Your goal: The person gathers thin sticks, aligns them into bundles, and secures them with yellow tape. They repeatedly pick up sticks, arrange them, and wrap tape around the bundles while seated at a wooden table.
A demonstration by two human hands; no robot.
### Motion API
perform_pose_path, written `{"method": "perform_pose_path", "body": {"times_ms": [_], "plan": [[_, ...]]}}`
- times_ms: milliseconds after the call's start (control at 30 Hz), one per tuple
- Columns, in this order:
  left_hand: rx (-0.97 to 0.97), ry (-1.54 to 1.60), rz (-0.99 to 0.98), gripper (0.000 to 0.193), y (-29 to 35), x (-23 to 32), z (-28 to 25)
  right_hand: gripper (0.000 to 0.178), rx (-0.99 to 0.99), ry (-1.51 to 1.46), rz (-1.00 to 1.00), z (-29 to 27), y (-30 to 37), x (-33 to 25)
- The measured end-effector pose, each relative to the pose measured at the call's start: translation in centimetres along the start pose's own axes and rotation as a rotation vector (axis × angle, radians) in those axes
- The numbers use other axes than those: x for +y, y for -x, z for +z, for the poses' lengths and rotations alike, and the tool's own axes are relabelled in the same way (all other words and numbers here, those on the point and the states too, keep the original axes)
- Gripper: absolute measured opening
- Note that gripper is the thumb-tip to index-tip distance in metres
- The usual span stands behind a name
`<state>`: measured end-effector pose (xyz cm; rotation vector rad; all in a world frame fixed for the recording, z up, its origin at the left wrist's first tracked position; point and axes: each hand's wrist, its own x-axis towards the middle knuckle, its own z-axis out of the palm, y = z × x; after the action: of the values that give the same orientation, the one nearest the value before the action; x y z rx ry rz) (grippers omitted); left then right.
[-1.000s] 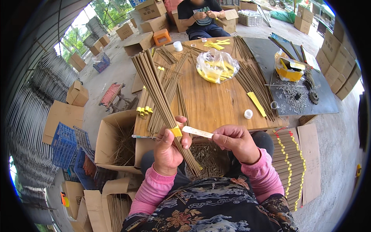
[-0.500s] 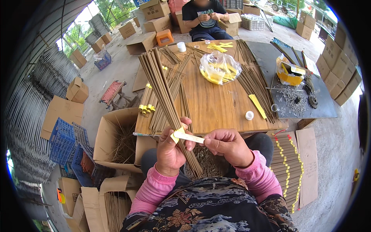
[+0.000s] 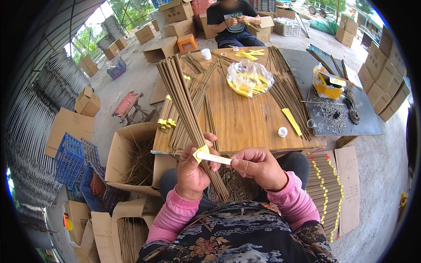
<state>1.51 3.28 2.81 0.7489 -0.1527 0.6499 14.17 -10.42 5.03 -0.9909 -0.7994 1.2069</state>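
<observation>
My left hand (image 3: 193,175) is closed round a tilted bundle of long brown incense sticks (image 3: 182,101), held over my lap at the table's near edge. A yellow paper band (image 3: 200,151) crosses the bundle at my left fingers. Between thumb and fingertips, my right hand (image 3: 256,165) pinches one end of a narrow pale strip (image 3: 215,158). Its rounded other end lies over the yellow band; whether the two are joined I cannot tell. The bundle's lower end shows below my left hand.
On the wooden table (image 3: 237,127) lie loose sticks (image 3: 287,96), a plastic bag of yellow strips (image 3: 250,78), and a small white cup (image 3: 282,131). An open carton (image 3: 131,158) stands left. Banded bundles (image 3: 326,193) lie right. Another person (image 3: 232,24) sits across.
My hands stay almost in place. The pale strip has tilted slightly and its rounded end shows more plainly over the yellow band.
</observation>
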Motion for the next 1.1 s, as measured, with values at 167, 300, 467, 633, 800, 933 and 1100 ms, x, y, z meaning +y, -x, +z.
{"method": "perform_pose_path", "body": {"times_ms": [167,300,467,633,800,933,1100], "plan": [[0.001,0.005,-0.002,0.031,0.2,-0.1,0.1,0.019,0.067,0.053,-0.073,0.4,0.0,0.0],[0.006,-0.005,0.002,0.031,0.1,0.0,0.1,0.018,0.079,0.063,-0.08,0.5,0.0,0.1],[0.013,-0.023,0.017,0.032,0.1,0.0,0.1,0.018,0.027,0.086,-0.065,0.5,0.0,0.0],[0.005,-0.034,0.038,0.032,-0.1,0.3,-0.1,0.017,0.024,0.093,-0.047,0.3,0.4,-0.1],[0.002,-0.042,0.042,0.032,-0.1,0.6,-0.3,0.016,0.025,0.083,-0.02,0.4,0.8,-0.5],[0.015,0.002,0.033,0.032,0.1,0.8,-0.1,0.017,0.072,0.078,-0.023,0.1,1.1,-0.8],[-0.009,0.043,0.014,0.032,0.1,0.6,0.0,0.018,0.077,0.105,-0.064,0.1,0.5,-0.5]]}}
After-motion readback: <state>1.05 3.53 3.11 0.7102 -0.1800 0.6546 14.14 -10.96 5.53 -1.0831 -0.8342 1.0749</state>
